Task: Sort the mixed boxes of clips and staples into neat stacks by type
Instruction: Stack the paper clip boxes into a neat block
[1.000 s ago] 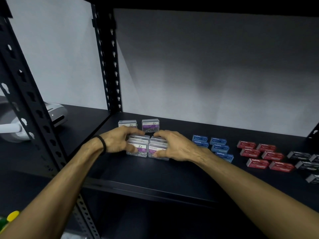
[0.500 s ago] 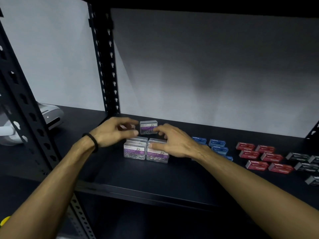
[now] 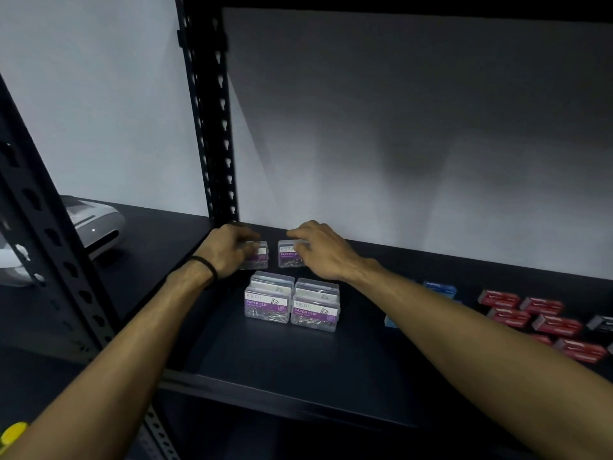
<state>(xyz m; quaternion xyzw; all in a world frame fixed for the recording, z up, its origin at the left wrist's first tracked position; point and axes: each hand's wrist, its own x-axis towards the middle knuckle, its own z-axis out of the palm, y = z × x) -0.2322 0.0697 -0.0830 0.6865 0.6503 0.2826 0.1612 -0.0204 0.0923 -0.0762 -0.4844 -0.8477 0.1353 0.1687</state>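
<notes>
Paper clip boxes are what I am sorting right now: two clear plastic ones are sitting at the back of the shelf [image 3: 331, 376], side by side with a small gap between them. My left hand [image 3: 229, 250] is curling over the left rear box [image 3: 260, 257], fingers draped across its top and hiding most of the label. My right hand [image 3: 323, 252] is closing in the same way over the right rear box [image 3: 288, 254], fingers on its top edge. I cannot tell whether either box is actually lifted off the shelf yet.

Each box is lying directly under its own hand, long axis running left to right. Nearer to me, two front stacks [image 3: 292, 302] of the same clear boxes are standing side by side and touching. I judge that the coming move is pulling each rear box toward me and up onto the stack in front of it, left hand to the left stack, right hand to the right.

The front labels are reading "KREATI" on white and "PAPER CLIP" on purple; the right rear box is showing the same words. Smaller print is too fine to read.

Off to my right, past my forearm, blue boxes [image 3: 439, 288] and red boxes [image 3: 544, 318] are lying grouped by colour; their writing is unreadable.
</notes>
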